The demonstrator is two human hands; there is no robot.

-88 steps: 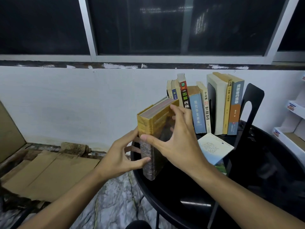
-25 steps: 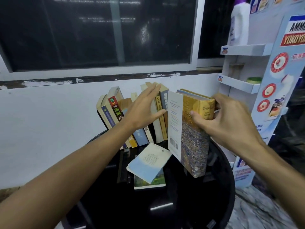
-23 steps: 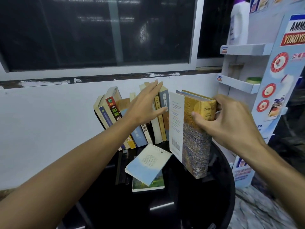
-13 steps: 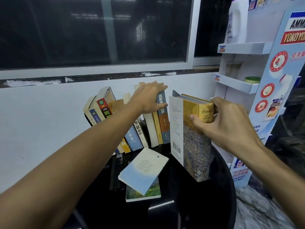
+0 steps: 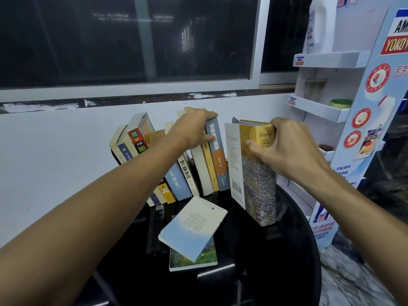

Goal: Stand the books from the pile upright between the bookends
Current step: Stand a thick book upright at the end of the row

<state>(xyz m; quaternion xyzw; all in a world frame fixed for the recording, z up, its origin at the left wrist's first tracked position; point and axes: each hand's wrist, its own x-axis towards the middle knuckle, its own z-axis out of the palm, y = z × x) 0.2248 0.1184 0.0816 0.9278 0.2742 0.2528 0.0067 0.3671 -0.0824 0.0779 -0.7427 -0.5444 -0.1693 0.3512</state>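
Gold-spined thick book (image 5: 258, 173) is upright at about 1 o'clock on the black round worktop (image 5: 287, 272). Its back cover with the barcode faces 9 o'clock, and its bottom edge is down at the surface, though I cannot tell if it touches. The right hand (image 5: 284, 149) is clamped on its top end, thumb on the spine and fingers curled over the far side. A dark tip (image 5: 235, 120) pokes up behind it; cannot tell if that is a bookend.

The row of books (image 5: 176, 173) stands at 12 o'clock against the white wall, tops leaning toward 10 o'clock, the left ones tilted most. A narrow gap separates the row from the thick book. The left hand (image 5: 194, 127) grips the row's right end from above, fingers curled over the top of the blue-grey book (image 5: 215, 155) and thumb on its spine.

The pile is at 6 o'clock of the row, mid-worktop: a cream-and-blue book (image 5: 194, 226) lies flat and askew on a green-cover book (image 5: 194, 259), clear of both hands.

At 3 o'clock is a white display shelf (image 5: 326, 59), with a white bottle (image 5: 318, 29) on the top tier and a green-lidded item (image 5: 341, 103) on a lower tier. A dark window (image 5: 132, 40) sits above the wall.
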